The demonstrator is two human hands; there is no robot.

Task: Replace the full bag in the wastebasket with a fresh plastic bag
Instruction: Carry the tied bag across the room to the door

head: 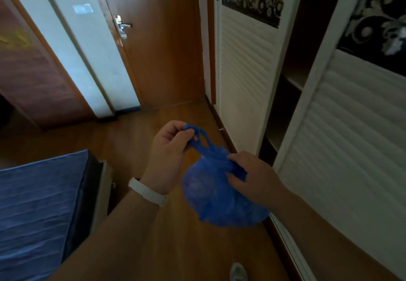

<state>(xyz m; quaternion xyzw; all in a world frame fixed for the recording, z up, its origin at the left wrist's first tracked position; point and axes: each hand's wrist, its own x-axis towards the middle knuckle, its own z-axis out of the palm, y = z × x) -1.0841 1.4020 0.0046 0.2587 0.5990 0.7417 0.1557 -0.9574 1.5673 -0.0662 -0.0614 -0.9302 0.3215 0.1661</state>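
bag: full blue bag (pixel 215 201) hangs in the air over the floor (pixel 142 131), beside the bed (pixel 33 203) (no wastebasket in sight) | grips: left grip (pixel 169 155) pinches the handles (pixel 202 137); right grip (pixel 252 179) squeezes the bag's neck | tip: keep the neck tight; cross the handles and pull the knot snug so nothing spills

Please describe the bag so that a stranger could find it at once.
Between the bed and the white wardrobe, above the wooden floor, the left hand and right hand hold it. It is the bulging bright blue plastic bag with looped handles.
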